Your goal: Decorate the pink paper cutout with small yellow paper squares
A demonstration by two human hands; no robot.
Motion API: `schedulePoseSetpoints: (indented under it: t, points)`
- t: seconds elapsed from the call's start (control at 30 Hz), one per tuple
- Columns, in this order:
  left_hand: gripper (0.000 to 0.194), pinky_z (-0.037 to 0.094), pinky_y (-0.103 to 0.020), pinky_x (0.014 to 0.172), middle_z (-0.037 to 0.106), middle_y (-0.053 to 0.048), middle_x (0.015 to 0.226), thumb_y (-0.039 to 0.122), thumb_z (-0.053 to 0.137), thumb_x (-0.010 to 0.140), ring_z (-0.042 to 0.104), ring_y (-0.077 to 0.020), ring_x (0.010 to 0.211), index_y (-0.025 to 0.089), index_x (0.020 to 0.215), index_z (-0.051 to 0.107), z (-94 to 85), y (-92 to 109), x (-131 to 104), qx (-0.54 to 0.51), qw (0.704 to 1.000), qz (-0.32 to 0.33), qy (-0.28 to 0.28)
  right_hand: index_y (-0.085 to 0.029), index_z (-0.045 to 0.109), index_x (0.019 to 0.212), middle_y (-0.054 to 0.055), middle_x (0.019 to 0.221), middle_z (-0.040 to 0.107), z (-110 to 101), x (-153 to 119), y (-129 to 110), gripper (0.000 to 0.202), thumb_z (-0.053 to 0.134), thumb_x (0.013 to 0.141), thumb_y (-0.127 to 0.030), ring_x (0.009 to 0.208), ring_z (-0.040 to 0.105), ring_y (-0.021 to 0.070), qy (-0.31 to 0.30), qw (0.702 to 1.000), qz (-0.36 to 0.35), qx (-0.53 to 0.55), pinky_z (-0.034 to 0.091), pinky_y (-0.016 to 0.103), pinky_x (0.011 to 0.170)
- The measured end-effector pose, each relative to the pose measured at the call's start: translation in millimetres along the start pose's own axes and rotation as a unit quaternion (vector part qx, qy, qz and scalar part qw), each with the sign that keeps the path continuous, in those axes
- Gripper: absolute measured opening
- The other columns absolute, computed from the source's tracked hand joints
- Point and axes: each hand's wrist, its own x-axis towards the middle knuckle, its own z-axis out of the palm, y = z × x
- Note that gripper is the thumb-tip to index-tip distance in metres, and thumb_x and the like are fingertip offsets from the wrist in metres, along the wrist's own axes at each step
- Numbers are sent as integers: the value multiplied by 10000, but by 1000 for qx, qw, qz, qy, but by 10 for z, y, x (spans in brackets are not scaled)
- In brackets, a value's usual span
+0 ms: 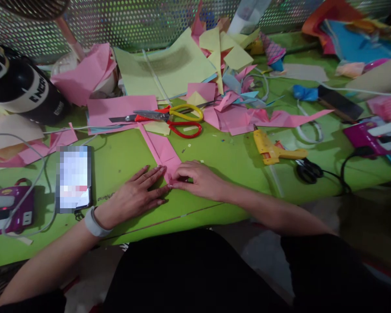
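Note:
A pink paper strip point(165, 150) with folds along it lies slantwise on the green table, its near end under my fingers. My left hand point(140, 191) rests flat with the fingers stretched out, the fingertips on the paper's left edge. My right hand point(195, 179) is closed, thumb and forefinger pinching the near tip of the paper close to my left thumb. Just beyond the paper's far end lie scissors point(169, 116) with one red and one yellow handle loop, beside a box cutter with a red grip point(143, 116).
A phone point(74, 178) and a purple power strip point(18, 208) lie left, below a black bottle point(22, 87). A yellow glue gun point(273, 148) and black-handled scissors point(308, 170) lie right. Pink and yellow paper scraps point(228, 108) pile up behind, near a perforated metal screen point(133, 26).

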Motion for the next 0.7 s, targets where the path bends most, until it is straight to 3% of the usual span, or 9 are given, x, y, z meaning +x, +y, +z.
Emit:
schedulePoseSetpoints:
  t: [0.17,0.3,0.47,0.57,0.7]
  points:
    - [415,322,-501,1209,386,-145,1580,398,511,1005,335,-279,1478,238,1383,571,-11,-5,-5,0,1000,3,-1,-197,659,830,19,876,711,-13,0,-12,174,627,953,-316,865,619,162,-6,1000,-10,3,398,310,806]
    - [436,323,-506,1209,433,-166,1548,406,504,1006,348,-284,1473,225,1400,556,14,-10,-19,8,1000,6,3,-193,637,849,13,856,700,24,8,-47,171,638,945,-336,804,612,155,25,999,37,-7,391,307,755]
    - [428,306,-525,1217,310,-117,1624,421,544,985,248,-316,1509,262,1381,569,22,8,-30,-13,1000,-28,8,-192,624,932,-3,833,705,45,20,-109,136,673,922,-318,767,632,144,40,995,82,36,415,304,745]
    - [513,316,-514,1216,360,-189,1587,444,532,984,303,-314,1491,163,1412,507,24,17,-29,-26,999,-39,14,-204,624,934,-12,816,718,51,30,-115,148,649,940,-349,760,649,140,44,993,100,55,432,301,747]
    - [642,345,-493,1208,422,-254,1532,466,556,963,350,-305,1472,60,1434,399,33,13,-26,-52,997,-54,35,-206,649,867,-20,779,721,88,36,-79,201,644,941,-393,722,648,133,66,995,68,40,428,294,734]
